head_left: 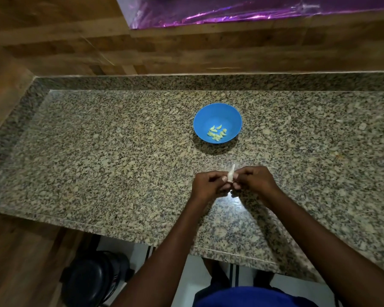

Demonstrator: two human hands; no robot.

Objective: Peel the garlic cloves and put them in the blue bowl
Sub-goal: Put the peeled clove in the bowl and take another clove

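Both hands, left (208, 183) and right (252, 179), pinch one clove (230, 175) between them just above the counter (98, 151), near the bowl (217, 122) of peeled cloves; I judge it light, firm, slippery once bare, its papery skin best taken at the tip.

Single head cam on me, wide-angle, pitched steeply down and forward; my forearms enter from the bottom edge, granite counter (120, 151) fills mid-frame at arm's reach; wood-panel wall (75, 41) across the top; floor below the counter edge; edges bow.
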